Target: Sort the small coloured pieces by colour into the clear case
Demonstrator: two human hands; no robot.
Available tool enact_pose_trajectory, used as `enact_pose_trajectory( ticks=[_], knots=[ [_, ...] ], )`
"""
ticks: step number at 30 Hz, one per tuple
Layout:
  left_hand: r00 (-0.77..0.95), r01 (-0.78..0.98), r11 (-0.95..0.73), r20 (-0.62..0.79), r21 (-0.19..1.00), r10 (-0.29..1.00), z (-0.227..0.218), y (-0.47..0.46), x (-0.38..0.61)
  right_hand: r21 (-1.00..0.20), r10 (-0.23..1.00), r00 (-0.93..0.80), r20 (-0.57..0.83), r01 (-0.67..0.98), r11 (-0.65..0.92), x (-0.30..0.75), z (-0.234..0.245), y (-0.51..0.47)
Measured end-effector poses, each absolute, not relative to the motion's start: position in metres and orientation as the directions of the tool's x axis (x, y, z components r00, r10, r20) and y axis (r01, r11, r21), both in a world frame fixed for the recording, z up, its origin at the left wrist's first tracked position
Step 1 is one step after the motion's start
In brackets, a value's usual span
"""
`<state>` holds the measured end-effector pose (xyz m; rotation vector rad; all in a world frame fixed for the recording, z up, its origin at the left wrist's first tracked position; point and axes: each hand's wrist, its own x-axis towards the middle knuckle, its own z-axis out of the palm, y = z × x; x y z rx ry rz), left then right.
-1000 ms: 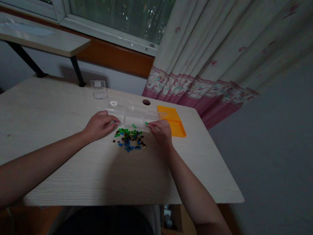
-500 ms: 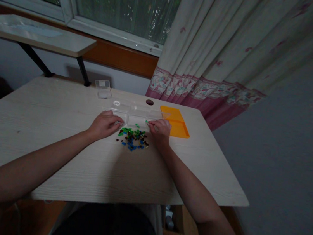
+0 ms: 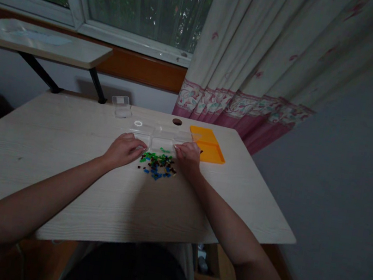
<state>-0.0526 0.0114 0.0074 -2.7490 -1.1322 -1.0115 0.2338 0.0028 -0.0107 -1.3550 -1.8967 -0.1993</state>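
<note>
A heap of small green, blue and dark pieces [image 3: 157,164] lies on the pale wooden table [image 3: 65,154]. Just behind the heap stands a clear plastic compartment box [image 3: 159,135] with a green piece inside. My left hand [image 3: 124,149] rests left of the heap, fingers curled, its tips at the box's front edge. My right hand [image 3: 187,158] rests right of the heap, fingers pressed together and pointing at the box. What either hand pinches is too small to make out.
An orange tray [image 3: 208,145] lies right of the box, and a small clear box [image 3: 121,106] sits at the table's far edge near a round hole [image 3: 177,122]. A side table [image 3: 43,43] stands under the window; a curtain [image 3: 252,75] hangs at the right.
The green piece seen at my right fingertips earlier no longer shows. Both hands have stayed beside the heap, the right one shifted slightly toward the box.
</note>
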Motion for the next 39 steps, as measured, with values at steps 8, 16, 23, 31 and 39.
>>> enact_pose_trajectory(
  ticks=[8,16,23,31,39],
  knots=[
    [0.599,0.589,-0.781,0.537,0.205,0.593,0.000,0.016,-0.055,-0.316,0.730,-0.129,0.671,0.841,0.439,0.234,-0.009,0.002],
    [0.694,0.575,-0.811,0.461,0.109,0.554,0.004,0.013,-0.053,-0.325,0.737,-0.139,0.661,0.833,0.448,0.236,-0.011,0.003],
    [0.686,0.593,-0.800,0.463,0.091,0.561,0.004,0.011,-0.053,-0.345,0.740,-0.148,0.656,0.813,0.469,0.236,-0.012,0.003],
    [0.714,0.564,-0.819,0.436,0.105,0.548,0.007,0.010,-0.051,-0.349,0.740,-0.160,0.653,0.804,0.481,0.236,-0.010,0.003],
    [0.744,0.561,-0.824,0.387,0.079,0.544,0.010,0.009,-0.051,-0.357,0.762,-0.173,0.623,0.805,0.475,0.236,-0.008,0.003]
  ],
)
